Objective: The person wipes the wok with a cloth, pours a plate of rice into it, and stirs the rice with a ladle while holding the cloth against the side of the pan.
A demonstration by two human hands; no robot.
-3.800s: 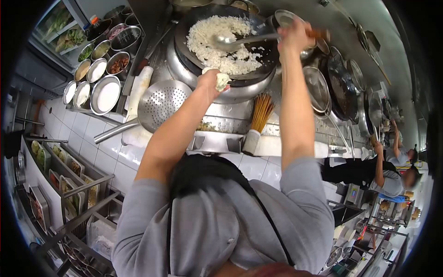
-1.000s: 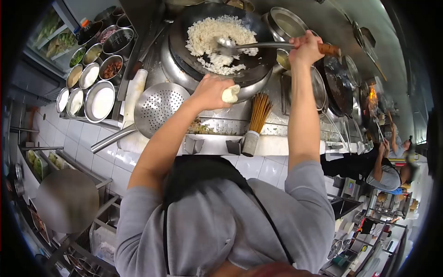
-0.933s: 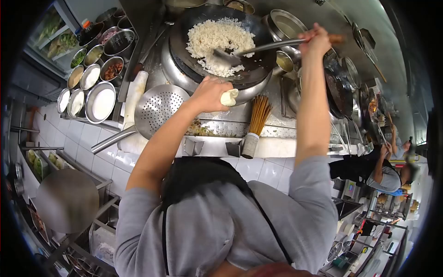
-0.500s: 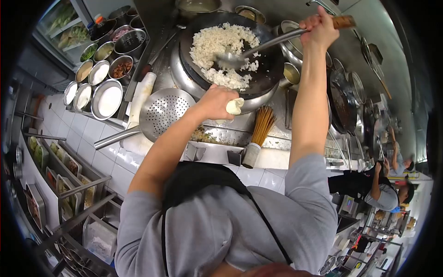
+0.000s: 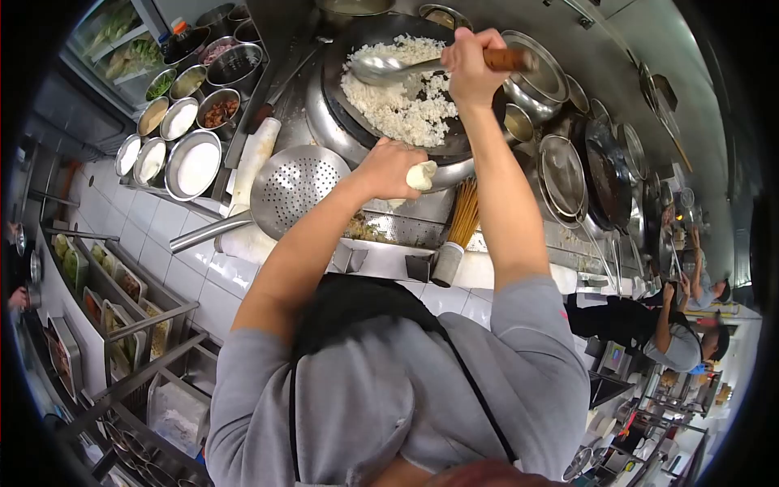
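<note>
A black wok (image 5: 334,81) sits on the burner with white rice (image 5: 406,114) spread inside it. My right hand (image 5: 475,71) is closed round the shaft of a steel ladle (image 5: 380,70), just below its wooden handle end. The ladle's bowl rests over the rice at the wok's far left. At the wok's near rim, my left hand (image 5: 391,169) grips a folded pale cloth (image 5: 421,175); the fingers on the far side are partly hidden. Beside my left forearm lies a perforated steel strainer (image 5: 294,188).
A bamboo wok brush (image 5: 456,235) lies at the stove's front edge. Steel pots of white seasonings (image 5: 193,165) and chopped ingredients stand at left. Round mesh strainers (image 5: 561,174) and more woks (image 5: 604,174) line the right. Another person (image 5: 677,345) works far right.
My right hand has moved left with the ladle, whose bowl has gone from the middle of the wok to its far left. The rice has shifted; my left hand stays on the cloth.
</note>
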